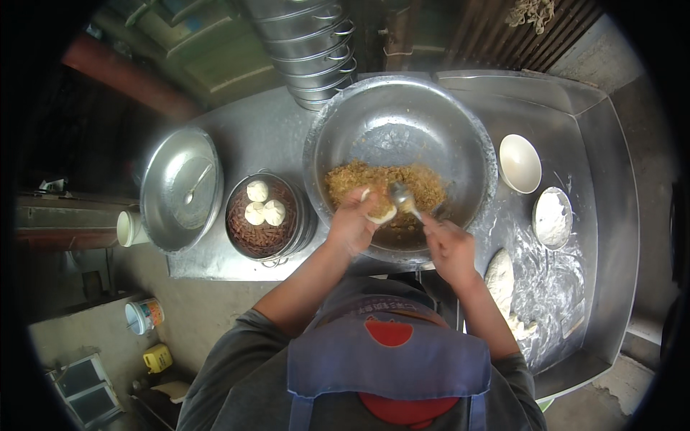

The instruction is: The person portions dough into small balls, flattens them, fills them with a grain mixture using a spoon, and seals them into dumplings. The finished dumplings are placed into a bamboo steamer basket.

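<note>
My left hand (350, 218) cups a round dough wrapper (384, 216) with brown filling on it, over the near side of a wide metal basin (399, 102). Chopped filling (350, 178) lies heaped in the basin, partly hidden behind both hands. My right hand (450, 250) grips a metal spoon (414, 209) by its handle. The spoon's bowl is close to the wrapper and the filling; blur hides whether it touches them. To the left, a round steamer (264, 240) holds three pleated white buns (257, 190) on a brown liner.
A metal basin (156, 188) with another spoon (198, 183) stands left. Stacked steamer tiers (312, 54) rise behind. On the right are a white bowl (520, 163), a bowl of flour (552, 218), a dough roll (500, 280) and a floured metal surface (555, 301) with a raised edge.
</note>
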Tool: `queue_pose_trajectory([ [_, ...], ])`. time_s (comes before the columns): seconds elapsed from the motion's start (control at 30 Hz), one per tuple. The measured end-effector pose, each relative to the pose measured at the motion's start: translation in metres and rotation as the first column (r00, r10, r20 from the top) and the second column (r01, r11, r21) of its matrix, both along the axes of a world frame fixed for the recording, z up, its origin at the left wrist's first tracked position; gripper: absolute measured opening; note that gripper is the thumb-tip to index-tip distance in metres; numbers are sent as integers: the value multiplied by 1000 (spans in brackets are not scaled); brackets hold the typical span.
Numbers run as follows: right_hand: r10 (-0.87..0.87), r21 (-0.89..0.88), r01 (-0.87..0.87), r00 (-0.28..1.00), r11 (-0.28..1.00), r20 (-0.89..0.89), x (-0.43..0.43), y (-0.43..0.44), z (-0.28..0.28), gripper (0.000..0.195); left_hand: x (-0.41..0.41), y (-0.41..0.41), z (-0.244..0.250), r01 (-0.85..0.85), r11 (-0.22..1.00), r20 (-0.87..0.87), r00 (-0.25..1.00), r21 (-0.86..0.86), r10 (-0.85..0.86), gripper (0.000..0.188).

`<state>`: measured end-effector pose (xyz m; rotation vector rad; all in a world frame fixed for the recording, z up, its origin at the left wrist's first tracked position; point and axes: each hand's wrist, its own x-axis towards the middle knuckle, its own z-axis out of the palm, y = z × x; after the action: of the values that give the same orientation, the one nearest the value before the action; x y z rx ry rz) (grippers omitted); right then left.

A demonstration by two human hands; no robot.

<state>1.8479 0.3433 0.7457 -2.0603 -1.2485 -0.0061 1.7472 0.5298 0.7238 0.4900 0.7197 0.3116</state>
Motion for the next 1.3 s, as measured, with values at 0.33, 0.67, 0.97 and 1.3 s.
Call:
queue_pose_trajectory([
  [0.33, -90, -542, 128, 991, 831, 98, 13, 45, -31, 13, -13, 11, 10, 76, 979, 195, 980, -187, -38, 27],
  [0.67, 235, 240, 260, 50, 935, -971, -21, 28, 1, 26, -17, -12, 28, 169, 976, 325, 923, 139, -206, 22],
  [0.97, 209, 267, -70, 814, 961, -542, -9, 25, 36, 20, -17, -11, 42, 268, 863, 230, 891, 427, -391, 45],
  [1.3, 217, 230, -62, 628, 971, -748, -10, 25, 51, 23, -18, -9, 59, 344, 581, 63, 821, 737, -567, 61],
])
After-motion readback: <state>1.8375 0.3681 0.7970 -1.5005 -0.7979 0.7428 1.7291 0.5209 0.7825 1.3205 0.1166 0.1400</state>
